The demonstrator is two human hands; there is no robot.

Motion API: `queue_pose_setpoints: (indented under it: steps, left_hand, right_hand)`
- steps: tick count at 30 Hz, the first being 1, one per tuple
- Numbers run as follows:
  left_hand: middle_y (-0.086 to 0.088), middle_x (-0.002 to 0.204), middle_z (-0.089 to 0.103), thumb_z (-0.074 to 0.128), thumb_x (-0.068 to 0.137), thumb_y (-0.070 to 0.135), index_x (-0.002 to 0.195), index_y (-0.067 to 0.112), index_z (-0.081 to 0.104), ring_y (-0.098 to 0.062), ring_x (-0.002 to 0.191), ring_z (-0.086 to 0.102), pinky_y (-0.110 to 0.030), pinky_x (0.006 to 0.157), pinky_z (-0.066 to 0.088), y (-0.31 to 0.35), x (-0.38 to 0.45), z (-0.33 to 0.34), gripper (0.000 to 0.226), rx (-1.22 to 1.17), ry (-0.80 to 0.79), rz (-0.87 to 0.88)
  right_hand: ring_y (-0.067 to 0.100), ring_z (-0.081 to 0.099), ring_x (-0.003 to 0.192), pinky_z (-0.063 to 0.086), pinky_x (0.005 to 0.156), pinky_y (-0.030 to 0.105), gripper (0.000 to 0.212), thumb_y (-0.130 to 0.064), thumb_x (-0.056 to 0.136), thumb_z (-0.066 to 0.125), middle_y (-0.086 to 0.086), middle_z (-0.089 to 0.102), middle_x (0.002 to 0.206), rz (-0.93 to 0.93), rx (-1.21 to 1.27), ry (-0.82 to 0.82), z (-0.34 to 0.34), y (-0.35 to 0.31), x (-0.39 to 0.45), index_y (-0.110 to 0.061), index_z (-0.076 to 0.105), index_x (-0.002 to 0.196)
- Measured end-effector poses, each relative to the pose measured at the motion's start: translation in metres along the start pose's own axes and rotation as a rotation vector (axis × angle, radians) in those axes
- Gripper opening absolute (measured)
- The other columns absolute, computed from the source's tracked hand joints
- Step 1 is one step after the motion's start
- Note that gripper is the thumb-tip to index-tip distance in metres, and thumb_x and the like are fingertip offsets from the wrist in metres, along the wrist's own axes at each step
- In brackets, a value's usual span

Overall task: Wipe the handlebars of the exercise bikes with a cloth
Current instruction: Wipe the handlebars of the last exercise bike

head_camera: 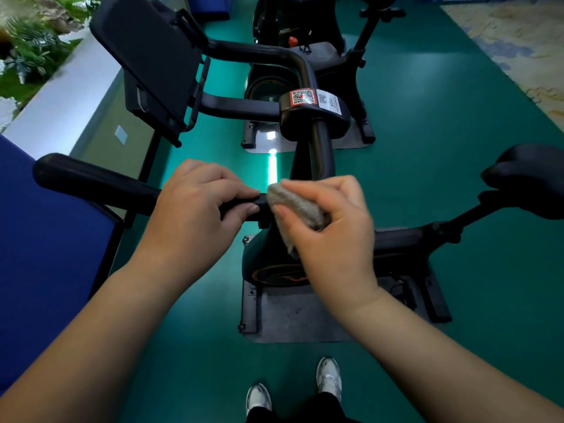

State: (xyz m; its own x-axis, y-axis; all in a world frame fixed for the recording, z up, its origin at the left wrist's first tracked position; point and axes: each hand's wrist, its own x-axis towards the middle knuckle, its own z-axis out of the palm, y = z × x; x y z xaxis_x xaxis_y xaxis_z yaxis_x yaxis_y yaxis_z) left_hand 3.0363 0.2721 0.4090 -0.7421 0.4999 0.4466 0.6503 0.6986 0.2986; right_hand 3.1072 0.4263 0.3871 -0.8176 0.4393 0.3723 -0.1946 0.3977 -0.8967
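Two bikes stand in line on the green floor (457, 148), each on its own grey mat (293, 315); the near bike (274, 264) is the one I have under my hands, the far bike (305, 71) waits behind it. A blue pad (45, 239) sits at my left, and the near bike's seat (531, 181) is off to my right.

The near handlebar (97, 184) runs from its rounded end at the left across to the centre stem. My left hand (198, 206) is wrapped round that bar, fingers over the top and thumb beneath, steadying it. Just beside it my right hand (329, 221) grips the cloth (296, 206), a bunched grey wad pressed on the bar next to the left fingertips, with one tail hanging down below.

As to progress, I judge I am in mid-wipe on the near bike: the cloth is at the middle of the bar, and nothing shows me which parts are already clean. The stretch under and beyond my left hand, out to the rounded end, looks yet to be covered. The far handlebar (253, 53) and its tablet holder (152, 65) are untouched by either hand, so that bike is likely left to do.

No containers are in sight; no bucket, bottle or bin shows anywhere
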Motion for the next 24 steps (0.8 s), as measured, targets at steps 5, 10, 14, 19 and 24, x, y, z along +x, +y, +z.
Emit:
queue_pose_setpoints:
  steps: [5,10,14,19,24]
  left_hand:
    - [0.007,0.087,0.064,0.075,0.078,0.022,0.095,0.019,0.075,-0.017,0.090,0.048,-0.025,0.080,0.036,0.000,-0.001,-0.001,0.017,-0.002,-0.021,-0.007]
    - [0.005,0.085,0.064,0.076,0.078,0.021,0.094,0.018,0.075,-0.019,0.088,0.048,-0.026,0.076,0.036,-0.001,-0.001,-0.002,0.016,0.000,-0.022,0.012]
    - [0.005,0.087,0.065,0.076,0.078,0.022,0.096,0.019,0.074,-0.020,0.089,0.049,-0.032,0.078,0.040,-0.001,0.000,-0.004,0.018,0.024,-0.045,0.018]
    - [0.008,0.090,0.064,0.063,0.079,0.039,0.099,0.021,0.073,-0.020,0.091,0.049,-0.039,0.080,0.044,0.008,0.003,0.002,0.029,0.003,-0.077,0.011]
    - [0.009,0.092,0.064,0.052,0.081,0.047,0.102,0.021,0.072,-0.020,0.091,0.051,-0.040,0.079,0.045,0.016,0.008,0.007,0.039,0.003,-0.092,0.019]
  right_hand:
    - [-0.004,0.054,0.086,0.038,0.079,0.002,0.025,-0.015,0.078,0.076,0.003,0.057,0.099,0.106,-0.031,0.161,-0.022,0.011,0.025,-0.020,0.071,0.101]
    - [-0.001,0.056,0.094,0.040,0.084,0.007,0.026,-0.009,0.075,0.077,0.004,0.060,0.101,-0.015,0.002,-0.018,0.001,-0.001,-0.002,-0.014,0.072,0.100]
    - [-0.003,0.055,0.094,0.039,0.085,0.007,0.027,-0.009,0.077,0.074,-0.001,0.059,0.101,0.018,-0.003,0.049,-0.011,0.010,0.009,-0.023,0.068,0.100]
    - [0.000,0.058,0.094,0.048,0.087,0.019,0.025,-0.014,0.083,0.070,-0.002,0.060,0.104,0.142,0.025,0.090,-0.025,0.021,0.022,-0.032,0.063,0.099]
    - [0.006,0.062,0.100,0.050,0.095,0.035,0.030,-0.010,0.088,0.063,0.003,0.062,0.113,0.280,0.130,0.194,-0.032,0.041,0.015,-0.034,0.062,0.106]
